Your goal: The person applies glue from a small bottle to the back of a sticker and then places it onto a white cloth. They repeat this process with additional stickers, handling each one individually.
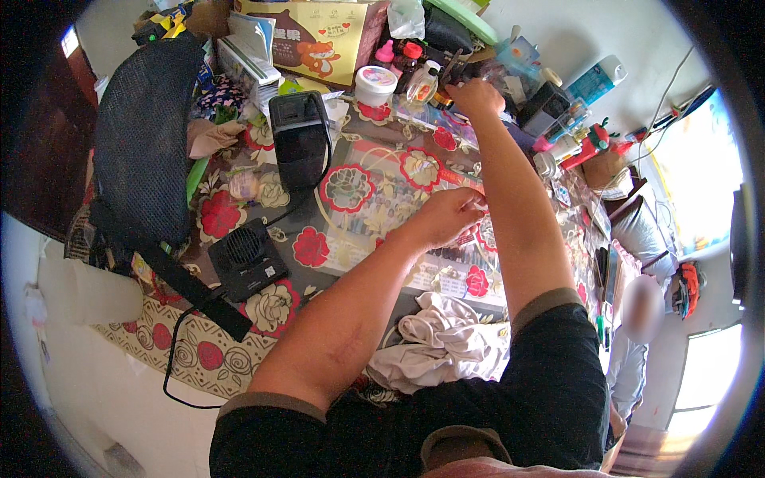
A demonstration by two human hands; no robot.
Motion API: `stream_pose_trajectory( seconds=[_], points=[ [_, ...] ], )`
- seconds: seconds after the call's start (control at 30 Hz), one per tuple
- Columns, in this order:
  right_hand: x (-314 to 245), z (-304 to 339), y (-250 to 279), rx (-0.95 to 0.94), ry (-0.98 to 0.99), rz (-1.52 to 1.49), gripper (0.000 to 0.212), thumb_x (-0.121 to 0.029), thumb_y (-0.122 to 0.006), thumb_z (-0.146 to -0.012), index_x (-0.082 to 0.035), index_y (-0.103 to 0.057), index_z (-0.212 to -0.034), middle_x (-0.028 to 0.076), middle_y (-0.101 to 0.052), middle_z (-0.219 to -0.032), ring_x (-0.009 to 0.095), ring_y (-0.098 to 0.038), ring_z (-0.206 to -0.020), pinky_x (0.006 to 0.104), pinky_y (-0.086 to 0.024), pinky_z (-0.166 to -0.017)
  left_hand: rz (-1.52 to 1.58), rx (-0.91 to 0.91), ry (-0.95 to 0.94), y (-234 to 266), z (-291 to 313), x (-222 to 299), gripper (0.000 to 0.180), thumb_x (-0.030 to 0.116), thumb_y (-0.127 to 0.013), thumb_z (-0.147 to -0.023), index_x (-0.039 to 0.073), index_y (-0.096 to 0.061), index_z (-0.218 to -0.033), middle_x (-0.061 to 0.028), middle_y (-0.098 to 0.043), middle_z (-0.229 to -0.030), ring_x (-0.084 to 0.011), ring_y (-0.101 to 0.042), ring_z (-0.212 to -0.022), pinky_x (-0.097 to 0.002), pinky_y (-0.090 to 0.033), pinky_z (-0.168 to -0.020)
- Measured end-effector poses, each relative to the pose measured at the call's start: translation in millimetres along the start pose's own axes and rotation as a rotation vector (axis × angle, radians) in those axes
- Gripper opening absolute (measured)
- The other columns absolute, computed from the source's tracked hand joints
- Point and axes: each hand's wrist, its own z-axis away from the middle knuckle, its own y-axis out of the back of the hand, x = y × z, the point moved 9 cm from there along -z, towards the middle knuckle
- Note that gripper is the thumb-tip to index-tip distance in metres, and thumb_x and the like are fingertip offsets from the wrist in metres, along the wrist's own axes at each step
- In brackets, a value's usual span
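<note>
My right hand (478,97) reaches to the far side of the table, its fingers curled down among the bottles and small items there. What it grips is hidden from view. Close by stand a clear bottle with a white cap (423,83), a dark bottle with a red cap (409,57) and a round white tub (374,85). Over the middle of the table hovers my left hand (443,218), half curled, thumb and fingers apart, with nothing visible in it. My right forearm passes beside its fingertips. Beneath lies a clear plastic sheet (358,247) over printed pictures.
A crumpled white cloth (438,342) lies at the near edge. On the left are a black upright device (300,139), a small black fan-like unit (247,259) with a cord, and a black mesh chair back (147,143). A yellow box (319,44) stands behind. Another person (629,366) is at right.
</note>
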Motion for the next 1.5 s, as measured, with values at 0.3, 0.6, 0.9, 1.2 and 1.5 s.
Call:
stream_pose_trajectory(
  seconds=[0.3, 0.6, 0.9, 1.2, 1.5],
  points=[
    [-0.6, 0.3, 18.1, 0.282, 0.274, -0.239, 0.050, -0.052, -0.057, -0.073, -0.010, -0.060, -0.100, 0.015, -0.060, -0.100, 0.034, -0.056, -0.096, 0.0414, -0.046, -0.081, 0.022, -0.006, 0.042, -1.9, -3.2, -10.9, 0.029, 0.018, -0.053, -0.086, -0.001, -0.054, -0.107, -0.0102, -0.062, -0.090, -0.0132, -0.059, -0.078, -0.0261, -0.047, -0.068],
    [-8.1, 6.5, 16.9, 0.363, 0.521, -0.204, 0.043, -0.038, -0.059, -0.078, -0.007, -0.053, -0.107, 0.014, -0.053, -0.106, 0.032, -0.049, -0.103, 0.0408, -0.041, -0.086, 0.120, -0.017, 0.057, -5.3, -3.6, -13.7, 0.027, 0.014, -0.055, -0.085, 0.000, -0.054, -0.109, -0.0073, -0.060, -0.088, -0.0105, -0.056, -0.074, -0.0241, -0.046, -0.065],
    [-0.2, 15.1, 14.0, 0.515, 0.485, -0.400, 0.046, -0.027, -0.071, -0.067, -0.007, -0.057, -0.106, 0.014, -0.054, -0.102, 0.032, -0.048, -0.101, 0.0399, -0.042, -0.085, 0.166, -0.011, 0.023, -5.5, -3.3, -8.9, 0.024, 0.012, -0.055, -0.085, 0.001, -0.056, -0.106, -0.0036, -0.059, -0.079, -0.0078, -0.052, -0.066, -0.0222, -0.043, -0.057],
    [-0.6, 27.3, 24.6, 0.693, 0.536, -0.467, 0.042, -0.022, -0.074, -0.064, -0.008, -0.060, -0.101, 0.012, -0.054, -0.100, 0.032, -0.048, -0.098, 0.0390, -0.043, -0.083, 0.264, -0.034, 0.051, -8.2, -2.6, -10.2, 0.024, 0.009, -0.054, -0.085, 0.001, -0.054, -0.108, -0.0016, -0.053, -0.067, -0.0073, -0.046, -0.053, -0.0224, -0.038, -0.047],
    [-9.2, 11.9, 1.6, 0.578, 0.557, -0.286, 0.048, -0.028, -0.068, -0.071, -0.011, -0.052, -0.113, 0.012, -0.049, -0.114, 0.031, -0.045, -0.106, 0.0405, -0.040, -0.089, 0.272, -0.047, 0.050, -11.3, -4.1, -10.2, 0.022, 0.008, -0.053, -0.085, 0.001, -0.054, -0.106, -0.0013, -0.051, -0.064, -0.0076, -0.045, -0.051, -0.0230, -0.037, -0.045]
  ],
)
